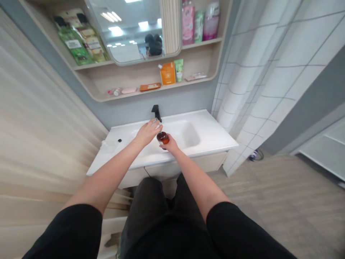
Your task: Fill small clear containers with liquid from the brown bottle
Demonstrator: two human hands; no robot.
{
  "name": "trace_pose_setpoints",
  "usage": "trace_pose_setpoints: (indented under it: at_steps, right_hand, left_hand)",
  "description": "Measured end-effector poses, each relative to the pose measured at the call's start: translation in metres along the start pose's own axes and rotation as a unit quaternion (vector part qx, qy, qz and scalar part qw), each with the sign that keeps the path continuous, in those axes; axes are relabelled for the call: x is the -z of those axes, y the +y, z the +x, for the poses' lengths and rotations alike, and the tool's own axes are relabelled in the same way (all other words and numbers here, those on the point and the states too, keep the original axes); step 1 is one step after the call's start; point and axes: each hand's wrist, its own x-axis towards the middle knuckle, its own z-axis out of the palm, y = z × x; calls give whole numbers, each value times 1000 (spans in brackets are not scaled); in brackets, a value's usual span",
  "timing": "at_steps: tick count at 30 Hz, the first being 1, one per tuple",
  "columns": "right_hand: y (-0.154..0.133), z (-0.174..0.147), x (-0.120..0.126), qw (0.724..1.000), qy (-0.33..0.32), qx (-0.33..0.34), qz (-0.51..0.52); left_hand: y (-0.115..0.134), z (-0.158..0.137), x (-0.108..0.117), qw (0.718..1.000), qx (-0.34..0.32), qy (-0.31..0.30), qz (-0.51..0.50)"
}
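Amber bottle (163, 139) over the basin (191, 133), grasped in my right hand (171, 144); whitish label (161, 142), print illegible. My left hand (148, 132) pinches a pale piece (157, 126) just above.

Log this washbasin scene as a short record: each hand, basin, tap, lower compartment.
Right hand: gripping an amber bottle
Left hand: near the bottle's top; something small and pale at its fingers, too unclear to identify
Basin: white, below the bottle
Tap: black, beyond the hands
Lower compartment: includes an orange pouch beside a green tube
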Motion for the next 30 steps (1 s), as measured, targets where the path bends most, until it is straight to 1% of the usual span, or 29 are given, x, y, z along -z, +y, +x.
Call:
trace_pose_setpoints:
  at_steps: [3, 7, 10, 12, 14, 16, 19, 21, 23, 25, 28, 30]
  right_hand:
    - [-1, 0, 0, 1000, -2, 0, 1]
    - [-2, -1, 0, 1000, -5, 2, 18]
    - [-3, -1, 0, 1000, -8, -6, 24]
    - [-3, -2, 0, 1000, -11, -11, 24]
    - [-3, -3, 0, 999, -17, -14, 27]
    - [-4, -3, 0, 999, -17, -17, 24]
    - [-6, -3, 1, 1000, -10, -24, 9]
    - [-8, -3, 1, 1000, -6, -25, 1]
    - [-10, -4, 2, 1000, -3, -23, -10]
    - [-12, -5, 1, 1000, 3, -22, -20]
    - [-15, -7, 1, 999, 27, -27, -28]
    - [-18, -8, 6, 998, 47, -35, -34]
  left_hand:
    - [1, -5, -4, 999, 36, 13, 2]
    - [5, -14, -15, 993, 117, 28, -5]
    - [9, -25, -30, 974, 205, 83, -46]
    - [9, -36, -45, 947, 277, 133, -93]
    - [7, -52, -64, 908, 356, 166, -146]
    - [3, -70, -83, 865, 427, 172, -200]
    - [-3, -98, -107, 808, 500, 152, -273]
    - [-7, -113, -117, 777, 531, 133, -310]
    - [-10, -122, -124, 757, 549, 113, -337]
    - [-13, -125, -128, 747, 555, 107, -349]
    - [-17, -125, -132, 742, 555, 113, -359]
    - [-19, -125, -134, 738, 556, 113, -365]
